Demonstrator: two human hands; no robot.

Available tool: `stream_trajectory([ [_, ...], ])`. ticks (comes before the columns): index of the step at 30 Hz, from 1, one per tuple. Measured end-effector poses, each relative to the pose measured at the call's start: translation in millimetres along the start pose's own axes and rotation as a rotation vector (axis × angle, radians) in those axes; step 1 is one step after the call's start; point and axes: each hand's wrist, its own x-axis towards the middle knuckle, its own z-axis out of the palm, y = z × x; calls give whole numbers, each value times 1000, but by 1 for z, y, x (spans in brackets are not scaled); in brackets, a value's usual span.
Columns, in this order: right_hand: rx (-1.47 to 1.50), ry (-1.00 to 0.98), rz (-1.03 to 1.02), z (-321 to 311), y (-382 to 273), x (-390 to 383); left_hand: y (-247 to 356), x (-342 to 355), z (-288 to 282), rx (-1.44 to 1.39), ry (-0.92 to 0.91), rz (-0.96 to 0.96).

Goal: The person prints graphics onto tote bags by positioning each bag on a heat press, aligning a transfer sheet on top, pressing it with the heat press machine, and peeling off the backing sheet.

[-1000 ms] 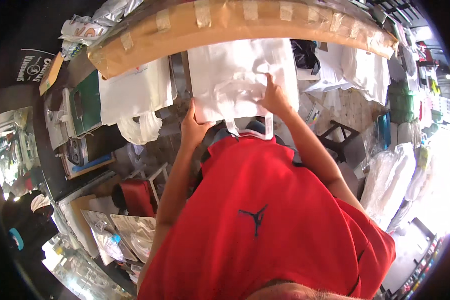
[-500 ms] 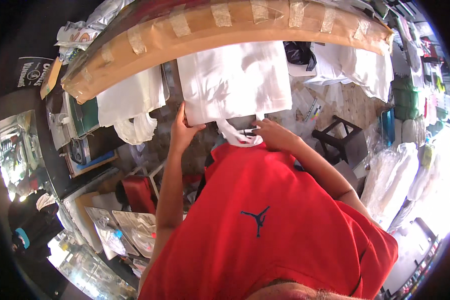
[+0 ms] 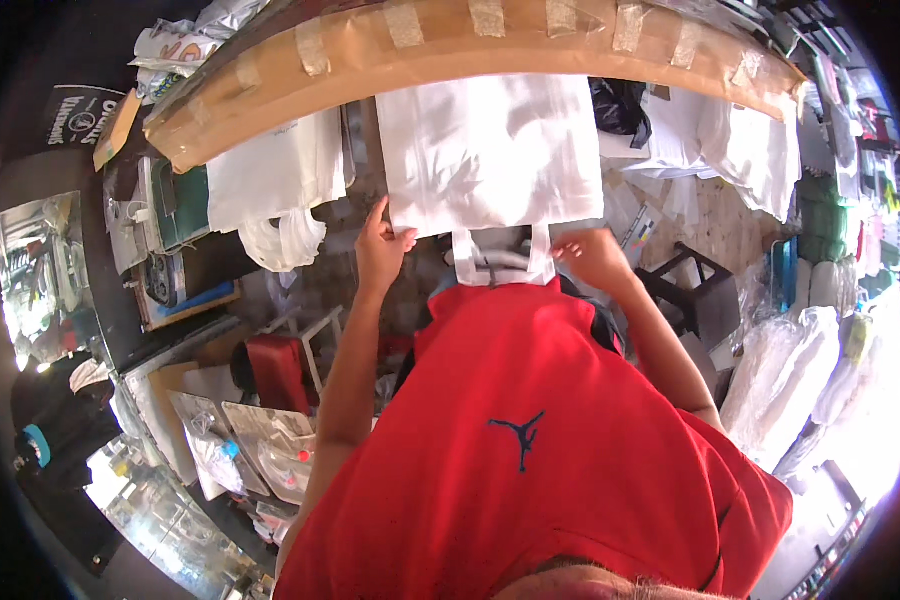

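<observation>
A white cloth tote bag (image 3: 490,160) lies flat in front of me, its two-strap handle (image 3: 465,258) hanging toward my red shirt. My left hand (image 3: 382,255) is at the bag's near left corner, fingers stretched along the edge and the thumb apart, touching the cloth. Just right of the handle is my right hand (image 3: 598,258), slightly blurred, its fingers loosely bent and nothing seen in them. The far end of the bag is hidden under a long brown taped cover.
The brown taped cover (image 3: 470,45) arches across the far side. More white bags (image 3: 275,175) hang at the left, with white cloth (image 3: 740,145) at the right. A dark stool (image 3: 700,290) stands right, and a red seat (image 3: 278,372) is lower left. Plastic-wrapped bundles (image 3: 785,370) line the right side.
My right hand has come off the handle and moved right. The handle now hangs straighter and more evenly spread. My left hand stays at the corner. The whole view has shifted slightly.
</observation>
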Motion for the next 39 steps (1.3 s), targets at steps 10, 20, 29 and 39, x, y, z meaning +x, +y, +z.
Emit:
stream_trajectory([
  [10, 190, 586, 125, -37, 35, 29, 0, 5, -10, 210, -74, 164],
  [20, -35, 680, 32, -28, 35, 37, 5, 8, -18, 244, -122, 162],
  [29, -87, 738, 5, -35, 40, 46, 18, 6, -21, 263, -136, 133],
  [39, -144, 692, 7, -43, 37, 49, 4, 17, -19, 197, -37, 2],
])
